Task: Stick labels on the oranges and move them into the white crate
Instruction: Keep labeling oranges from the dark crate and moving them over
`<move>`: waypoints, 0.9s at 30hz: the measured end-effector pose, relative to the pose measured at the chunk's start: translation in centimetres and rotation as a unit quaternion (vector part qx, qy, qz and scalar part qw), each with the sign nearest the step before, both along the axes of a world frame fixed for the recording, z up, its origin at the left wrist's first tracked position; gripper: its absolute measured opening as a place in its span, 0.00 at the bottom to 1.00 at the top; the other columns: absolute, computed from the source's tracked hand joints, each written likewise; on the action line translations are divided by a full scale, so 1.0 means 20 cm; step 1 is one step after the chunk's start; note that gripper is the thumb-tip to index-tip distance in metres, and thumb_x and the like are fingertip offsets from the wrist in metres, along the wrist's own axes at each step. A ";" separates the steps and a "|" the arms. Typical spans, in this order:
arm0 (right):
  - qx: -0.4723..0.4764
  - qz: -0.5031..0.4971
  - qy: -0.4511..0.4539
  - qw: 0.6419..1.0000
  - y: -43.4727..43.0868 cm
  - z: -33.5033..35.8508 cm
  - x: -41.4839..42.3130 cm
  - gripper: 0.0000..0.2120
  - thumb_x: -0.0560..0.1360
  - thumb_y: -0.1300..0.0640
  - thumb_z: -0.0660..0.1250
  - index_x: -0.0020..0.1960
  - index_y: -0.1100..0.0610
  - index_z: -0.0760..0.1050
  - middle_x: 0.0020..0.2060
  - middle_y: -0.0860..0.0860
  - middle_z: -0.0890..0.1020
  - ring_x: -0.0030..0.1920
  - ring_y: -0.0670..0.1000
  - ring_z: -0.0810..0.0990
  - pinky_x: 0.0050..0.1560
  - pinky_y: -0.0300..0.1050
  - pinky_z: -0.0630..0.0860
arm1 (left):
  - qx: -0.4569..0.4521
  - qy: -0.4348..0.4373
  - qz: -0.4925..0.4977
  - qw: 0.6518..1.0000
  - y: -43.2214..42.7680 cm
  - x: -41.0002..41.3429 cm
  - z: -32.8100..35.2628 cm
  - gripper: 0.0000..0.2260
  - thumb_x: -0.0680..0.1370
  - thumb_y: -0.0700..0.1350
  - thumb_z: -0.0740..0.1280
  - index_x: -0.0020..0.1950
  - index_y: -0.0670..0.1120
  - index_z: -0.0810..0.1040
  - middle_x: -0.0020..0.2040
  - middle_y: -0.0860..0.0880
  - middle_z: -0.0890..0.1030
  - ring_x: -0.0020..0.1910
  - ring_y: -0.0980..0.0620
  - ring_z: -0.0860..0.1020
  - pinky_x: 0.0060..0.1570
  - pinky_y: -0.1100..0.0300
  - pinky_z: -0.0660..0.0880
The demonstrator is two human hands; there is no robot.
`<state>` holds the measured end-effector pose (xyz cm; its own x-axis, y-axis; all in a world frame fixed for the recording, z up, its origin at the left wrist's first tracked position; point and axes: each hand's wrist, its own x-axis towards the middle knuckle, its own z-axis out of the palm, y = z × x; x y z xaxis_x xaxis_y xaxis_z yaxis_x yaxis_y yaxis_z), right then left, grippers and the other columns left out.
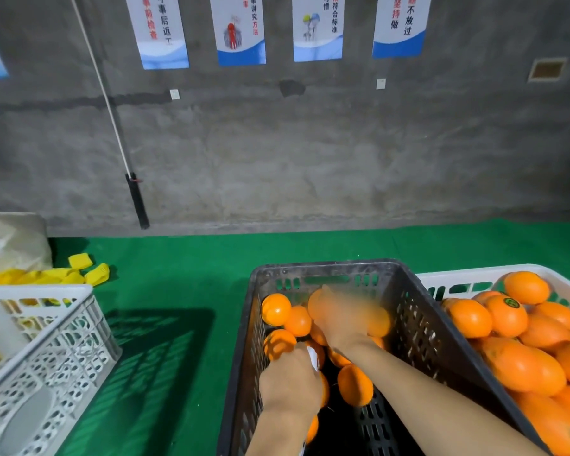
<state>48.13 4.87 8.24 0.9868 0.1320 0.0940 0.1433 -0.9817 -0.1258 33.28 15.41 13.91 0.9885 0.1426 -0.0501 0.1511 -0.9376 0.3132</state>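
Observation:
A black crate (418,311) in front of me holds several loose oranges (276,309). My left hand (290,383) is low in the crate, curled round a white strip of label backing (313,357). My right hand (339,324) reaches deeper in and is blurred; it lies over the oranges near the crate's far side, and whether it grips one cannot be told. To the right stands the white crate (468,274), piled with oranges (524,366). One of those oranges carries a round green label (511,303).
A second white lattice crate (60,343) sits at the left on the green mat (178,291), with yellow pieces (79,274) and a pale bag (10,245) behind it. A grey concrete wall with posters and a leaning black-tipped pole (137,199) bounds the far side.

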 end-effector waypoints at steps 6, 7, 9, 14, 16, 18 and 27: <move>0.185 -0.046 -0.008 0.982 -0.08 0.08 -0.10 0.39 0.74 0.34 0.66 0.77 0.52 0.58 0.66 0.54 0.74 0.66 0.58 0.72 0.64 0.52 0.71 | 0.069 -0.025 0.000 0.997 0.00 0.01 0.00 0.15 0.87 0.52 0.50 0.65 0.48 0.71 0.56 0.49 0.81 0.53 0.49 0.82 0.41 0.58 0.71; 0.264 -0.058 0.014 0.963 -0.11 0.11 -0.13 0.38 0.72 0.35 0.70 0.74 0.51 0.61 0.63 0.53 0.76 0.63 0.56 0.74 0.62 0.52 0.74 | 0.064 -0.031 -0.002 0.997 -0.01 0.01 0.00 0.14 0.87 0.52 0.51 0.65 0.48 0.71 0.56 0.49 0.81 0.53 0.49 0.82 0.42 0.58 0.73; 0.407 -0.085 0.054 0.908 -0.18 0.19 -0.20 0.35 0.68 0.40 0.77 0.68 0.50 0.67 0.58 0.50 0.78 0.57 0.54 0.78 0.58 0.52 0.76 | 0.053 -0.031 -0.006 0.998 -0.01 0.01 0.01 0.13 0.86 0.50 0.52 0.65 0.48 0.71 0.57 0.49 0.81 0.55 0.48 0.81 0.46 0.55 0.76; 0.717 -0.162 0.113 0.669 -0.35 0.38 -0.35 0.26 0.70 0.49 0.78 0.63 0.53 0.73 0.55 0.54 0.79 0.52 0.55 0.78 0.46 0.50 0.78 | 0.034 -0.030 -0.012 0.999 -0.02 -0.02 0.03 0.13 0.86 0.50 0.52 0.63 0.47 0.73 0.57 0.48 0.81 0.56 0.47 0.81 0.48 0.55 0.76; 0.812 -0.157 0.094 0.555 -0.42 0.43 -0.40 0.20 0.73 0.49 0.75 0.61 0.53 0.75 0.55 0.55 0.78 0.50 0.54 0.77 0.47 0.49 0.77 | 0.028 -0.034 -0.015 0.999 -0.02 -0.02 0.04 0.14 0.87 0.51 0.51 0.62 0.47 0.73 0.56 0.48 0.81 0.55 0.47 0.81 0.47 0.55 0.75; 0.887 -0.152 0.063 0.431 -0.48 0.46 -0.44 0.22 0.77 0.46 0.70 0.65 0.56 0.72 0.56 0.56 0.75 0.53 0.55 0.76 0.53 0.51 0.76 | 0.019 -0.036 -0.017 0.999 -0.03 -0.03 0.04 0.14 0.87 0.51 0.51 0.62 0.47 0.73 0.55 0.47 0.81 0.54 0.47 0.80 0.46 0.55 0.75; 0.979 -0.160 -0.040 0.120 -0.77 0.50 -0.48 0.42 0.75 0.30 0.55 0.72 0.64 0.67 0.67 0.58 0.74 0.69 0.60 0.72 0.67 0.55 0.71 | -0.053 -0.056 -0.008 0.997 -0.06 -0.02 0.06 0.07 0.86 0.47 0.54 0.57 0.47 0.70 0.39 0.49 0.73 0.36 0.49 0.73 0.35 0.54 0.68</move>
<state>38.49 -10.45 18.27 0.8978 -0.2641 -0.3524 0.2157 0.9614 -0.1709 32.80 14.29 15.12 0.9909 0.1261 0.0469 0.0944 -0.9004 0.4247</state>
